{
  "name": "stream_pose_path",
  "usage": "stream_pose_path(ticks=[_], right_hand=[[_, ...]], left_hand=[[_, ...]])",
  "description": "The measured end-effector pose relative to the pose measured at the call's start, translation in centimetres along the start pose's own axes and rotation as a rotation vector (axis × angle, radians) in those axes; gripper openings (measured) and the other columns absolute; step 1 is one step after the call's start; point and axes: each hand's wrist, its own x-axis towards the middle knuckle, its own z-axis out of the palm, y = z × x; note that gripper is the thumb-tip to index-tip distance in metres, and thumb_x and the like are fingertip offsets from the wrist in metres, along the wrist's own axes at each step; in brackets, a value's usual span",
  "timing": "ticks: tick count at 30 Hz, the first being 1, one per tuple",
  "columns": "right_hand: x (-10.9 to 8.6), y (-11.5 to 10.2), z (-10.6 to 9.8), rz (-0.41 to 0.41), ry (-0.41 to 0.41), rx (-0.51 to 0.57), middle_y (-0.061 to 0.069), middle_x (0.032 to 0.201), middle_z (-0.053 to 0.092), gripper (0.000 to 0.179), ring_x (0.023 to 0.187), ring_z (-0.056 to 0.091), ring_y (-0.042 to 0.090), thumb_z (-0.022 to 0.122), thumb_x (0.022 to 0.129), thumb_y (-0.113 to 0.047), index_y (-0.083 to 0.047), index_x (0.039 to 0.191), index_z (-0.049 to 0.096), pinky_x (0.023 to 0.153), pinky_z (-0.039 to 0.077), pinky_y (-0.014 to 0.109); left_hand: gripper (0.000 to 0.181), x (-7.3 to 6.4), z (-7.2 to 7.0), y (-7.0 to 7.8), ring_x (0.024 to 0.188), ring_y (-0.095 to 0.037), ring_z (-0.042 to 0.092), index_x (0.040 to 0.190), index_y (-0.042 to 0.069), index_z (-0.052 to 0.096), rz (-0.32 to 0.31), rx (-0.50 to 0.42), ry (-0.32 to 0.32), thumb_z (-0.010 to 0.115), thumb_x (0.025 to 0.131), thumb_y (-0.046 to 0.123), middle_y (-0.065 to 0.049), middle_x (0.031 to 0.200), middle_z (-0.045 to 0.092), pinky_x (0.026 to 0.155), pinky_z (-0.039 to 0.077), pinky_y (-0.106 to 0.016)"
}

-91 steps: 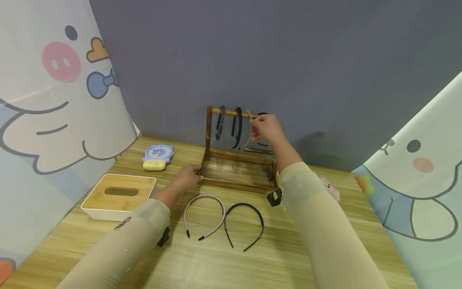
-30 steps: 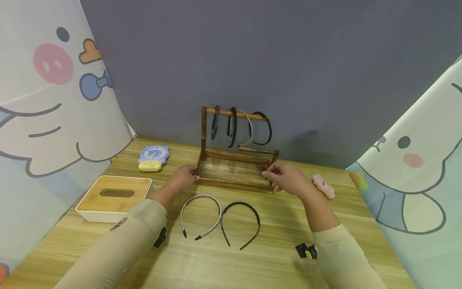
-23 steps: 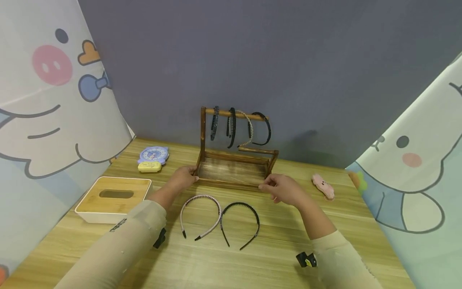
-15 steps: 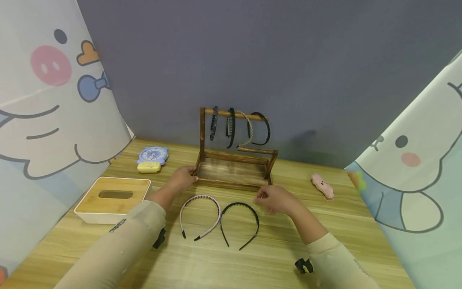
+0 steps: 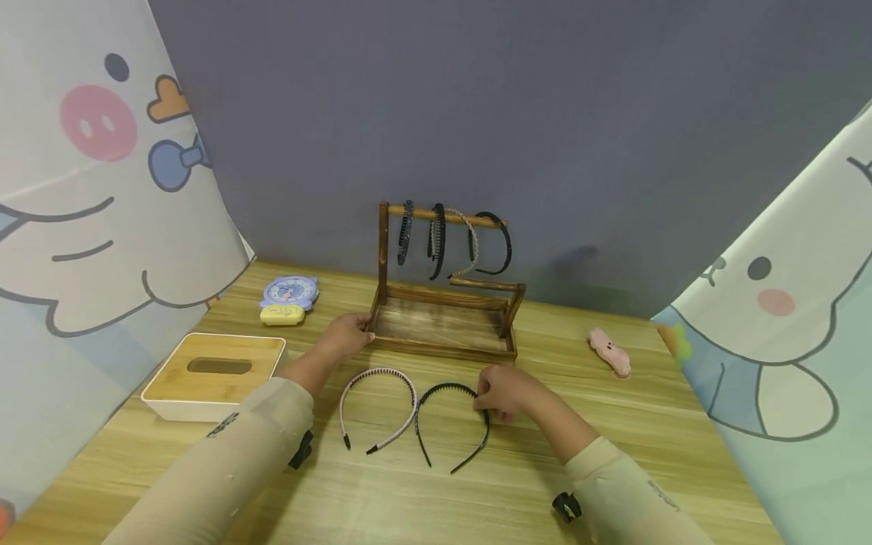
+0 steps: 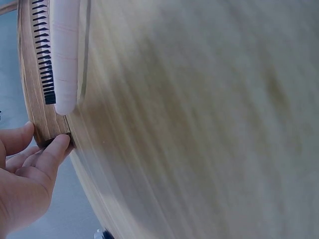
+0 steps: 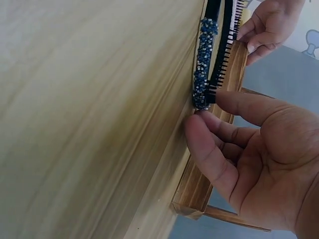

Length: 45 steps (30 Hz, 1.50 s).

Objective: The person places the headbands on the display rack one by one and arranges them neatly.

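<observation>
My left hand pinches the front left corner of the wooden rack, thumb on one side and fingers on the other in the left wrist view. A black toothed headband lies on the table; the right wrist view shows dark blue beads along it. My right hand has its thumb and fingertips curled round the right side of this headband's curve. Beside it lies a pink toothed headband, close to the rack's front. On the rack's top bar hang a glittery dark headband, black headbands, and a pale braided headband.
A white tissue box with a wooden lid stands at the left. Behind it are a purple clock-like item and a small yellow case. A pink hair clip lies at the right. A grey panel rises behind the table.
My right hand let go of the braided headband on the bar, came down past the rack and reached the black beaded headband, which has shifted slightly. My left hand has stayed on the rack's corner.
</observation>
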Motion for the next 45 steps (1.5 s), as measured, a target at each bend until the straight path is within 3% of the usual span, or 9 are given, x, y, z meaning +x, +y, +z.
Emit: stream_pose_path(ticks=[7,13,20,24,29,38,45], right_hand=[[-0.1,0.4,-0.8,0.007,-0.014,0.046,0.009,0.066,0.062,0.012,0.054,0.064,0.025,0.068,0.092,-0.022,-0.012,0.088,0.062,0.054,0.057,0.035],[-0.5,1.2,-2.3,-0.061,-0.091,0.287,0.013,0.074,0.062,0.02,0.058,0.065,0.028,0.069,0.092,-0.018,-0.003,0.104,0.064,0.059,0.06,0.046],[-1.0,1.6,-3.8,-0.104,-0.175,0.504,0.014,0.094,0.062,0.034,0.063,0.061,0.017,0.066,0.094,-0.014,0.005,0.122,0.06,0.07,0.06,0.049],[-1.2,1.7,-4.4,-0.115,-0.201,0.589,0.013,0.098,0.063,0.033,0.065,0.061,0.017,0.066,0.094,-0.013,0.006,0.12,0.059,0.071,0.06,0.047],[-1.4,1.5,-5.0,-0.136,-0.226,0.672,0.008,0.091,0.063,0.031,0.068,0.064,0.018,0.068,0.092,-0.014,0.006,0.115,0.058,0.071,0.061,0.042],[-1.7,0.6,-6.3,-0.178,-0.155,0.69,0.009,0.092,0.059,0.031,0.079,0.063,0.023,0.07,0.092,-0.016,0.003,0.111,0.054,0.083,0.057,0.054],[-2.1,-0.2,-7.5,-0.215,-0.062,0.711,0.009,0.092,0.057,0.029,0.08,0.064,0.027,0.069,0.092,-0.016,0.001,0.11,0.054,0.084,0.058,0.052]], left_hand=[[0.055,-0.1,0.0,0.2,0.14,-0.041,0.037,0.15,0.001,0.036,0.003,0.01,0.002,0.056,0.1,0.012,-0.024,0.15,0.042,0.115,0.034,-0.052],[0.055,-0.1,0.0,0.0,0.14,-0.04,0.037,0.15,0.001,0.036,0.001,-0.007,0.003,0.056,0.1,0.012,-0.023,0.15,0.042,0.114,0.035,-0.05],[0.056,-0.1,-0.1,0.1,0.139,-0.04,0.038,0.151,0.002,0.034,-0.002,0.026,-0.004,0.054,0.101,0.013,-0.024,0.149,0.043,0.114,0.034,-0.052],[0.056,-0.1,-0.1,0.1,0.14,-0.041,0.037,0.152,0.003,0.034,-0.007,0.029,-0.006,0.054,0.101,0.014,-0.023,0.15,0.042,0.115,0.034,-0.052],[0.056,0.0,-0.1,0.0,0.14,-0.041,0.036,0.152,0.003,0.034,-0.001,0.037,-0.01,0.054,0.101,0.014,-0.024,0.15,0.041,0.114,0.034,-0.053],[0.056,-0.1,-0.1,0.1,0.14,-0.041,0.037,0.151,0.002,0.035,0.005,0.019,-0.004,0.055,0.1,0.013,-0.024,0.15,0.042,0.115,0.033,-0.052],[0.056,-0.2,-0.1,0.1,0.14,-0.04,0.037,0.151,0.002,0.034,0.004,0.017,-0.005,0.054,0.1,0.013,-0.024,0.15,0.042,0.115,0.034,-0.051]])
